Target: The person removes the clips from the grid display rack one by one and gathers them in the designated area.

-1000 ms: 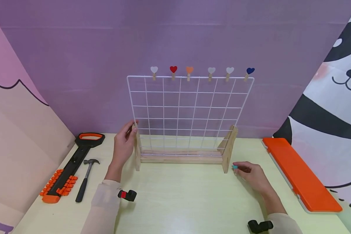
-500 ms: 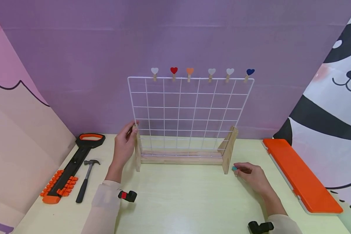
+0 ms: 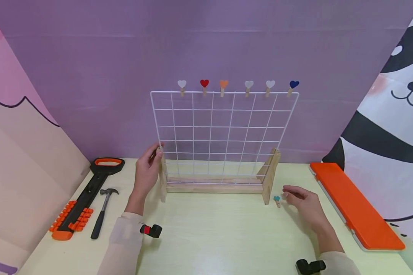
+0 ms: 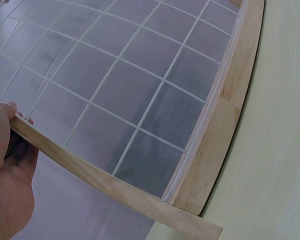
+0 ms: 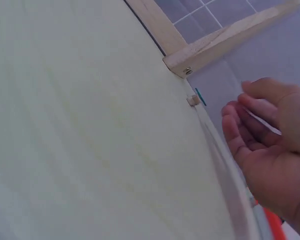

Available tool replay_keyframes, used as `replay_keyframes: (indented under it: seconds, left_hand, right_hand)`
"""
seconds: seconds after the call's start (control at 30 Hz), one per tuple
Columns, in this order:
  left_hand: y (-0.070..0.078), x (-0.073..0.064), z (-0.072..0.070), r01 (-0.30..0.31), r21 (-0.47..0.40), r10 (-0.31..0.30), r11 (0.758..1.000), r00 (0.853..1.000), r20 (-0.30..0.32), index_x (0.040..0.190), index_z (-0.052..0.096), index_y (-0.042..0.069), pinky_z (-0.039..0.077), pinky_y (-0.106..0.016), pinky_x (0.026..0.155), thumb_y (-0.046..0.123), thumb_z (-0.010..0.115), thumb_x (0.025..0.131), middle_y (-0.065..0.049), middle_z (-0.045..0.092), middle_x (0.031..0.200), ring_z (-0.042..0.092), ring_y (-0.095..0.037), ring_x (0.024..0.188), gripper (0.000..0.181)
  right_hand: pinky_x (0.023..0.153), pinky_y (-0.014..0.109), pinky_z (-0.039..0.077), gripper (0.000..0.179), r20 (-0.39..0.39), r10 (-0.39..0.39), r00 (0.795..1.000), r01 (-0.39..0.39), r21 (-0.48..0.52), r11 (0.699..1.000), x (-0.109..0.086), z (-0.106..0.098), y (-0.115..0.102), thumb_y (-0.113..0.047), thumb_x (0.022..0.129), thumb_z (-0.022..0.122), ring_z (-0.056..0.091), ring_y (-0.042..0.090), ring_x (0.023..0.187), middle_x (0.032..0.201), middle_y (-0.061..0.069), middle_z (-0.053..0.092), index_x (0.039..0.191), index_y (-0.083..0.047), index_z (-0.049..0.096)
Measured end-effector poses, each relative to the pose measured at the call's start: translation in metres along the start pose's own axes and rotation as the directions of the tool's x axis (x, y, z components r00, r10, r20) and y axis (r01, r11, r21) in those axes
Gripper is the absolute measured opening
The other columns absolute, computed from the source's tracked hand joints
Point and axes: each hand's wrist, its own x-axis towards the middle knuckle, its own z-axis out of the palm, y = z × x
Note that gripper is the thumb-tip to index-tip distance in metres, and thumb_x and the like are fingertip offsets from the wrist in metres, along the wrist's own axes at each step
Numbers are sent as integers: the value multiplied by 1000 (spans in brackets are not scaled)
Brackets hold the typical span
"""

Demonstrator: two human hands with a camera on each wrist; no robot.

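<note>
A white wire grid [image 3: 220, 126] stands upright in a wooden stand [image 3: 213, 188], with several heart-topped clothespins clipped along its top bar. My left hand [image 3: 148, 168] grips the top of the stand's left side piece by the grid's edge. In the left wrist view, the thumb of that hand [image 4: 10, 170] lies on one side of the wood and fingertips show behind it. On the table to the right of the stand lies a small clothespin with a teal heart [image 3: 277, 201]. My right hand [image 3: 306, 208] is just right of it, apart from it, fingers loosely bent and holding nothing.
At the left lie a claw hammer [image 3: 103, 214] and a black-and-orange tool [image 3: 89, 187] with orange pieces along its sides. A long orange case [image 3: 358, 206] lies at the right. A purple backdrop [image 3: 206, 46] rises behind the stand.
My right hand has let go of the teal-heart clothespin and drawn back slightly to the right. The clothespin now lies on the table. My left hand keeps its grip on the stand.
</note>
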Motion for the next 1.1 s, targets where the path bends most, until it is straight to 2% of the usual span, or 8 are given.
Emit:
replay_keyframes:
  seconds: [0.13,0.23,0.4,0.63,0.8,0.9,1.03,1.1]
  left_hand:
    - [1,0,0,5,-1,-5,1000,1000,-5,144,58,1,46,-6,105,12,59,105,-16,61,145,59,-32,135,41]
    - [1,0,1,9,-8,-9,1000,1000,-4,144,58,2,45,-7,106,13,59,105,-16,62,145,58,-31,135,40]
    - [0,0,0,3,-8,-3,1000,1000,-2,144,58,2,45,-7,106,14,60,105,-15,62,145,59,-29,135,41]
    - [1,0,1,3,-3,-3,1000,1000,4,144,57,1,46,-14,109,13,60,105,-16,62,145,58,-29,136,41]
    - [3,0,2,38,4,-38,999,999,5,145,56,0,45,-12,108,10,58,105,-18,60,146,57,-31,137,42]
    - [12,-1,2,56,0,-56,998,998,8,146,54,-5,44,-13,109,6,57,105,-22,58,147,55,-35,139,42]
    - [29,-4,1,70,3,-70,998,997,19,145,52,-9,44,-16,111,4,56,105,-26,57,147,54,-38,139,42]
    - [36,-5,0,78,5,-78,997,997,24,145,52,-9,44,-18,111,5,57,105,-26,57,148,54,-38,139,43]
  right_hand:
    - [88,5,54,52,-36,-77,996,78,32,996,-4,-13,-21,-40,106,58,68,-1,102,118,-21,71,143,-4,59]
    - [88,4,53,49,-31,-136,990,136,22,990,-9,-19,-44,-38,106,57,67,-4,101,112,-30,67,142,-4,60]
    - [89,7,56,43,12,-232,973,232,29,972,-12,-20,-81,-30,106,60,68,-5,101,111,-24,71,139,-2,61]
    - [93,10,56,35,82,-367,927,364,55,930,-14,-20,-136,-20,104,63,71,0,107,120,-6,76,133,0,65]
    - [95,10,55,31,94,-414,905,412,43,910,-14,-21,-185,-20,103,65,69,-2,111,120,-8,76,130,-5,69]
    - [96,10,55,30,100,-461,882,457,61,887,-12,-22,-213,-17,103,65,71,0,108,116,-9,76,129,-2,69]
    - [96,12,57,28,89,-523,848,508,146,849,-6,-23,-245,-9,100,67,72,3,106,114,-8,77,125,3,68]
    - [95,13,57,26,68,-541,838,521,191,832,-3,-23,-259,-7,99,68,73,5,104,113,-6,78,123,3,70]
